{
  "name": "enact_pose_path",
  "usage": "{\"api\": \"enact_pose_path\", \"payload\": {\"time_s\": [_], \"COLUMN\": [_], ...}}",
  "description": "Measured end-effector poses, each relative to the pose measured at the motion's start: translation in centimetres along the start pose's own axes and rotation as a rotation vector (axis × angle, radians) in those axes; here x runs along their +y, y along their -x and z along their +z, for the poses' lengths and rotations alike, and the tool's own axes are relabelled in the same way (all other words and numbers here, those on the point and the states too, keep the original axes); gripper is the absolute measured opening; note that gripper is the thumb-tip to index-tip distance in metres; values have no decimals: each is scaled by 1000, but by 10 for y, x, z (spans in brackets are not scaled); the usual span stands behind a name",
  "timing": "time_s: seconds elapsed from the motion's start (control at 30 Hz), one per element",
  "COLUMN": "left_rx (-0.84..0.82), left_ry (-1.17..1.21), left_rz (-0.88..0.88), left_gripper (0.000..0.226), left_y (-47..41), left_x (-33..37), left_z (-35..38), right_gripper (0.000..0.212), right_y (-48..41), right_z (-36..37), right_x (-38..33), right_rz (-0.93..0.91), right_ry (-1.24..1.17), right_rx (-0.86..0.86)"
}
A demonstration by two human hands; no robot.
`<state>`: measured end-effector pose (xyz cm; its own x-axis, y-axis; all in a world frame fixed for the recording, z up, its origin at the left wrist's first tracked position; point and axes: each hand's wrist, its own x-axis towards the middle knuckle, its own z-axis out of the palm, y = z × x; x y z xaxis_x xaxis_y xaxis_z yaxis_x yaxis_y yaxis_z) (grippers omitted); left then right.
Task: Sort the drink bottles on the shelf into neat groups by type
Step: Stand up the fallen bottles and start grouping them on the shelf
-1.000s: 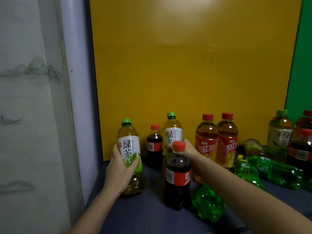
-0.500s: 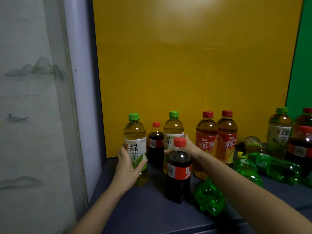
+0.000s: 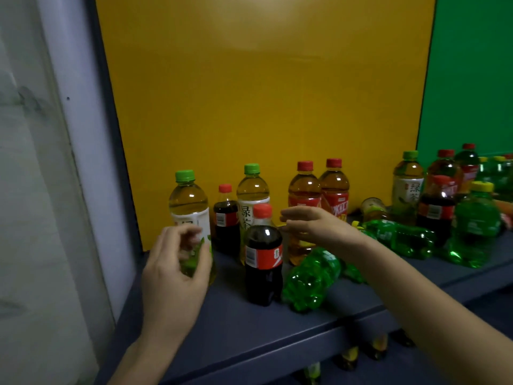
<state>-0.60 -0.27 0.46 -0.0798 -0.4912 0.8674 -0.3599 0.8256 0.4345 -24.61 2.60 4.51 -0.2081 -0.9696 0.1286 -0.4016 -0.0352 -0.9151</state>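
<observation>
Forward, a shelf strip point(image 3: 249, 332) between cola bottle point(image 3: 263, 262) and front edge.

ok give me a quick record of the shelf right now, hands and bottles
left hand: at leftmost green tea, blurred, grip unclear
right hand: open, empty, in front of red teas
front cola: upright, between the hands
green bottle: lying right of front cola
shelf: types mixed, sorting unfinished

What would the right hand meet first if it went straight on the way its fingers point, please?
Likely the second green tea, standing behind the front cola; depth is unclear.
</observation>
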Motion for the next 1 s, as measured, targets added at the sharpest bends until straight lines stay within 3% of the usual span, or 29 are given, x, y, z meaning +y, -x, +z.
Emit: {"api": "enact_pose_path", "payload": {"time_s": [0.07,0.2,0.33,0.43,0.57,0.67,0.83,0.93,1.0], "left_rx": [-120,-341,-456,-528,-672,-772,-739,-626,-527], "left_ry": [25,-4,-141,-352,-693,-850,-865,-717,-588], "left_rz": [88,201,254,190,32,-41,-91,-192,-265], "left_gripper": [6,18,27,38,50,62,58,55,56], "left_y": [5,10,22,24,19,13,15,16,17], "left_x": [23,59,83,95,97,95,97,101,102], "left_z": [7,43,94,127,161,169,168,163,159], "right_gripper": [29,15,26,58,89,90,105,97,80], "right_y": [18,45,39,27,16,12,10,19,26], "right_z": [-16,-58,-101,-112,-112,-112,-115,-118,-116], "right_x": [1,7,38,62,75,78,92,100,103], "right_rz": [-28,-52,50,275,387,416,383,282,136], "right_ry": [-13,-2,508,712,685,572,406,339,303], "right_rx": [9,175,448,364,191,45,66,136,214]}}
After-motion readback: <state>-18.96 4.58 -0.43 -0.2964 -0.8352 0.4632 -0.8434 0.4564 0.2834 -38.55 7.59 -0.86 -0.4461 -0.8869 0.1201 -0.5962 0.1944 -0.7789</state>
